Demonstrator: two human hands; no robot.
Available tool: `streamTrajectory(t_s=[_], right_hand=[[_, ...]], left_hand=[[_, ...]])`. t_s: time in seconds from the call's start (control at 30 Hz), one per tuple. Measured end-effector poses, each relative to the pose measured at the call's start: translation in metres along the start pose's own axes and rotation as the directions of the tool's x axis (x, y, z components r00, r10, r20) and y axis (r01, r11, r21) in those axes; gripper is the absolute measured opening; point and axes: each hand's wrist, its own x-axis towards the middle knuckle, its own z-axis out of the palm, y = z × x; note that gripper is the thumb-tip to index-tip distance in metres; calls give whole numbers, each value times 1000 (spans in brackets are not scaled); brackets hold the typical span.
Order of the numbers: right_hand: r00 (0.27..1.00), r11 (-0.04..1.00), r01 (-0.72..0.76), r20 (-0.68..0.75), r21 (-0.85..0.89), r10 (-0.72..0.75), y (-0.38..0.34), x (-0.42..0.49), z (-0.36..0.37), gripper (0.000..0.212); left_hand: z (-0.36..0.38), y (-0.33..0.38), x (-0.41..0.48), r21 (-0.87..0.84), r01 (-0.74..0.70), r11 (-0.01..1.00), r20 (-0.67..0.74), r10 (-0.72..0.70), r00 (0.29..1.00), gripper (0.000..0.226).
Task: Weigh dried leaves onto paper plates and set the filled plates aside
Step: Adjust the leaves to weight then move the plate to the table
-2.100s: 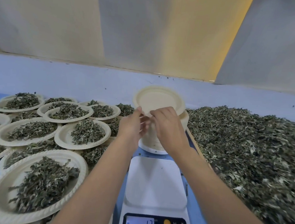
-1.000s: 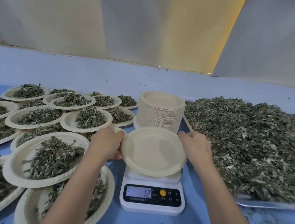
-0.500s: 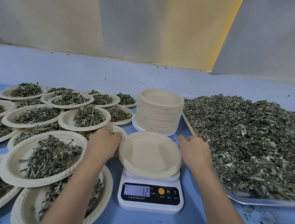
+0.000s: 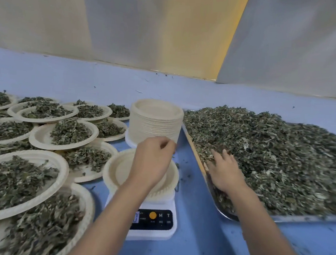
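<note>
1. Right fingers [image 4: 217, 155] spread wide and flat, pressing into the dried leaves [image 4: 272, 156] at the pile's near left edge; holding nothing visible.
2. Left fingers [image 4: 167, 144] loosely curled, gripping nothing.
3. Right hand [image 4: 225, 173] over the metal tray [image 4: 297, 219] that carries the pile.
4. Left hand [image 4: 152, 162] hovers above the empty plate [image 4: 114, 169].
5. Empty plate sits on the scale [image 4: 155, 217]; forearm hides part of the display.
6. Plate stack [image 4: 155, 120] just behind the scale.
7. Filled plates [image 4: 16, 179] overlap on the left of the desk [image 4: 203, 242].
</note>
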Motion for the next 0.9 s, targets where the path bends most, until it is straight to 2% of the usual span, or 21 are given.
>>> streamTrajectory(t_s=[0.1, 0.17, 0.23, 0.4, 0.57, 0.67, 0.77, 0.9], right_hand=[[953, 978, -163, 236, -130, 190, 16, 1, 12, 60], [929, 964, -181, 287, -195, 233, 19, 4, 21, 62], [947, 972, -153, 256, -179, 196, 16, 10, 26, 59], [1000, 970, -21, 7, -242, 23, 3, 26, 33, 36], [993, 960, 115, 25, -255, -113, -1, 38, 34, 27], [991, 978, 118, -40, -172, -127, 3, 40, 34, 21], [967, 989, 145, -214, 28, -135, 4, 40, 24, 24], [906, 894, 274, -409, 355, -115, -14, 34, 1, 26]], left_hand=[[15, 8, 0, -94, 14, 996, 43, -10, 999, 26], [21, 12, 1, -128, 24, 992, 71, -14, 997, 29], [23, 13, 1, -144, 28, 989, 77, -17, 997, 33], [21, 9, 2, -187, 51, 981, 75, -37, 996, 30], [18, 5, 5, -275, 98, 956, 52, -87, 995, 27], [16, 5, 6, -298, 97, 950, 32, -91, 995, 27], [11, 4, 8, -319, 92, 943, 2, -97, 995, 28], [-1, 1, 11, -308, 93, 947, -38, -110, 993, 29]])
